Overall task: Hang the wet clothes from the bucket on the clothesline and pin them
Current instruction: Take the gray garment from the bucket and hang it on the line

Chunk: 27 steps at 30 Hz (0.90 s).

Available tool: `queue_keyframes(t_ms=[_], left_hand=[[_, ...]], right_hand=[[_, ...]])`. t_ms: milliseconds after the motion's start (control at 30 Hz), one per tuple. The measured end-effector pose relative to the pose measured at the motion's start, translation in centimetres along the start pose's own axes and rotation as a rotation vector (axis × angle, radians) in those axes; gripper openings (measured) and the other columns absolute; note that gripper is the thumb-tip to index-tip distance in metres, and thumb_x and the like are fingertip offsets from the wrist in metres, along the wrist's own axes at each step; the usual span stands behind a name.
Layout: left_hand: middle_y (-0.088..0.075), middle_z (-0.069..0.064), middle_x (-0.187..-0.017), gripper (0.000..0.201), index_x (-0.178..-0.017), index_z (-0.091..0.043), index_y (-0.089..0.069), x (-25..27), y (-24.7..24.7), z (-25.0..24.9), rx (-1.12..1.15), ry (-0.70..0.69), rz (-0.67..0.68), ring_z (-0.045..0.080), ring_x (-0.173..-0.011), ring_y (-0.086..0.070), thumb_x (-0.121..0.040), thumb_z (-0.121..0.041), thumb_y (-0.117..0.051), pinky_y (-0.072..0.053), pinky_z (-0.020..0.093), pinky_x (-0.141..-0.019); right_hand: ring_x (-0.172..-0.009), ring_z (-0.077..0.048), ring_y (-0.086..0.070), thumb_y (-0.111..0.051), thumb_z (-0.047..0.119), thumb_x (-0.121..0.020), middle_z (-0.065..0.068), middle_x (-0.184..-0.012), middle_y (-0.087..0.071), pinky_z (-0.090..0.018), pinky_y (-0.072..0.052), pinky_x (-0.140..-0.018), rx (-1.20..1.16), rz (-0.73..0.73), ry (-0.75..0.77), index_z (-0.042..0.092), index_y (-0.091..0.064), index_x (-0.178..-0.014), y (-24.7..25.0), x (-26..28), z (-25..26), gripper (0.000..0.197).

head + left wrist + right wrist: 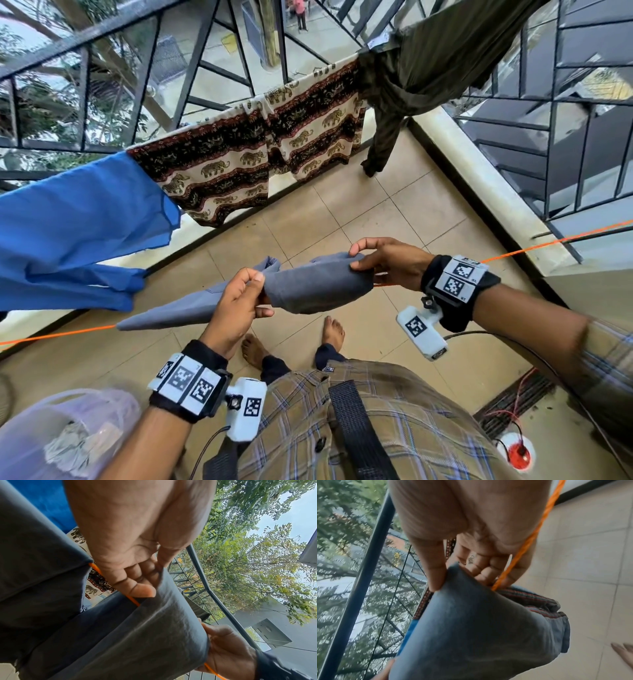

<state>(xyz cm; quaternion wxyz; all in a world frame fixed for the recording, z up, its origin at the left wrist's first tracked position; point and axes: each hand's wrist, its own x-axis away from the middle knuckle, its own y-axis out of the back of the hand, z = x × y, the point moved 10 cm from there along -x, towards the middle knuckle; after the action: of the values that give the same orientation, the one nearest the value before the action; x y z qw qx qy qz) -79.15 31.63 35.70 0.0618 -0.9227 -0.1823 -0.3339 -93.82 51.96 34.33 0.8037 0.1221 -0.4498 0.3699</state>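
Note:
A grey garment lies draped over the orange clothesline in front of me. My left hand pinches its fold at the middle, thumb on top. My right hand pinches the cloth's right end where the line comes out. In the left wrist view the grey garment folds over the orange clothesline under my left hand. In the right wrist view my right hand pinches the grey garment beside the orange clothesline. No pins are in view.
A blue cloth, an elephant-print cloth and a dark green garment hang along the metal railing beyond. A translucent bag sits at lower left. My bare feet stand on the tiled floor.

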Motion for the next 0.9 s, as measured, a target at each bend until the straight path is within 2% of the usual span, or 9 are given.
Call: queue_keyframes(t_ms=[100,200,333,500,600,700,767,833,900], left_hand=[[-0.064,0.005,-0.087,0.024,-0.091,-0.019,-0.054,-0.4,0.4,0.0,0.001,-0.001,-0.019,0.017,-0.075,-0.059,-0.106,-0.027,-0.038,-0.05,0.027,-0.061],[-0.065,0.004,-0.086,0.024,-0.094,-0.016,-0.054,-0.4,0.3,-0.3,-0.006,-0.005,-0.011,0.016,-0.075,-0.059,-0.106,-0.027,-0.037,-0.05,0.029,-0.063],[-0.063,0.005,-0.088,0.023,-0.097,-0.011,-0.052,0.0,0.2,-0.3,0.003,-0.021,-0.012,0.017,-0.076,-0.056,-0.106,-0.025,-0.037,-0.05,0.028,-0.062],[-0.065,0.008,-0.092,0.022,-0.1,-0.01,-0.052,0.5,0.7,0.2,0.021,-0.013,-0.028,0.018,-0.077,-0.059,-0.106,-0.025,-0.037,-0.05,0.029,-0.062],[-0.065,0.01,-0.094,0.022,-0.101,-0.012,-0.053,0.7,0.9,0.7,0.004,0.001,-0.044,0.02,-0.079,-0.06,-0.106,-0.027,-0.038,-0.05,0.03,-0.063],[-0.065,0.009,-0.09,0.019,-0.098,-0.015,-0.054,0.6,0.5,1.2,0.018,0.033,-0.057,0.017,-0.074,-0.062,-0.105,-0.025,-0.04,-0.05,0.028,-0.059],[-0.066,0.01,-0.087,0.014,-0.096,-0.016,-0.053,0.6,0.1,1.7,0.019,0.052,-0.066,0.016,-0.069,-0.062,-0.104,-0.023,-0.044,-0.05,0.03,-0.058],[-0.066,0.013,-0.091,0.003,-0.101,-0.02,-0.051,0.5,-0.1,2.3,0.025,0.095,-0.105,0.015,-0.062,-0.061,-0.1,-0.022,-0.053,-0.05,0.03,-0.054],[-0.064,0.012,-0.094,0.023,-0.11,-0.022,-0.048,0.3,-0.1,2.7,-0.003,0.121,-0.157,0.014,-0.062,-0.059,-0.094,-0.019,-0.063,-0.05,0.025,-0.048]], right_hand=[[-0.093,-0.025,-0.055,-0.062,-0.005,-0.084,-0.002,-0.095,-0.062,-0.033,-0.046,-0.072,-0.092,0.046,0.094,0.024,-0.06,-0.082,-0.4,0.2,0.9,0.029],[-0.091,-0.027,-0.058,-0.059,-0.009,-0.086,-0.01,-0.106,-0.06,-0.034,-0.048,-0.07,-0.189,0.118,0.106,0.025,-0.058,-0.092,-0.6,0.5,0.9,0.034],[-0.115,-0.034,-0.06,-0.062,-0.007,-0.085,-0.014,-0.129,-0.059,-0.048,-0.052,-0.091,-0.162,0.087,0.074,0.029,-0.056,-0.125,-0.3,0.6,0.1,0.055],[-0.114,-0.032,-0.06,-0.066,-0.006,-0.084,-0.012,-0.129,-0.056,-0.047,-0.05,-0.098,-0.216,0.017,-0.05,0.033,-0.056,-0.128,0.4,1.7,-0.6,0.059],[-0.112,-0.029,-0.062,-0.065,-0.002,-0.087,-0.012,-0.125,-0.061,-0.044,-0.052,-0.097,-0.106,-0.018,-0.054,0.03,-0.056,-0.127,0.8,2.6,0.1,0.052],[-0.102,-0.022,-0.063,-0.065,0.004,-0.089,-0.006,-0.105,-0.068,-0.037,-0.055,-0.088,0.152,-0.048,0.048,0.025,-0.06,-0.125,1.4,3.3,1.5,0.042],[-0.091,-0.021,-0.06,-0.07,0.007,-0.086,-0.008,-0.093,-0.061,-0.034,-0.053,-0.08,0.241,-0.126,0.119,0.029,-0.061,-0.125,2.4,3.3,1.6,0.046],[-0.095,-0.019,-0.056,-0.076,0.013,-0.081,-0.002,-0.1,-0.053,-0.034,-0.052,-0.083,0.289,-0.216,0.13,0.036,-0.062,-0.125,3.3,2.8,0.5,0.051],[-0.11,-0.02,-0.056,-0.081,0.019,-0.076,0.003,-0.117,-0.054,-0.04,-0.052,-0.096,0.374,-0.285,0.123,0.039,-0.067,-0.118,4.0,2.0,-0.7,0.048]])
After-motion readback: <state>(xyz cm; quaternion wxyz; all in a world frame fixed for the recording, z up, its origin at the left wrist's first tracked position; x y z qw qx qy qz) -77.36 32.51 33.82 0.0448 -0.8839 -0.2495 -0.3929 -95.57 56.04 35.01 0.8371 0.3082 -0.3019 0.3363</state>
